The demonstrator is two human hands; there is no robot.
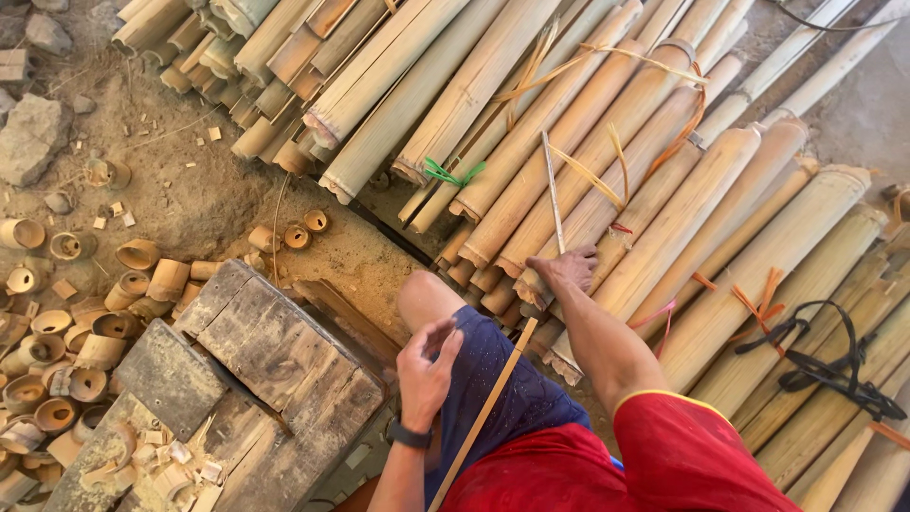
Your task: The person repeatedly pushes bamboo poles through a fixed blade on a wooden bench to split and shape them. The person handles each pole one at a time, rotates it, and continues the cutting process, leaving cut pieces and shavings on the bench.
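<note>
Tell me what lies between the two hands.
In the head view, the knee and a thin bamboo strip across the lap separate left hand from right hand.

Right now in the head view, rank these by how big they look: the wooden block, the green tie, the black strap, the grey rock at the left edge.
Largest to smallest:
1. wooden block
2. black strap, a loose sprawl nearer the camera, so uncertain
3. grey rock
4. green tie

At the bottom of the frame the person wears a red short-sleeved shirt [607, 465] with a thin yellow sleeve edge. Dark blue patterned shorts [507, 379] cover the thigh. A black wristwatch [408, 435] circles the wrist, lower centre.
</note>
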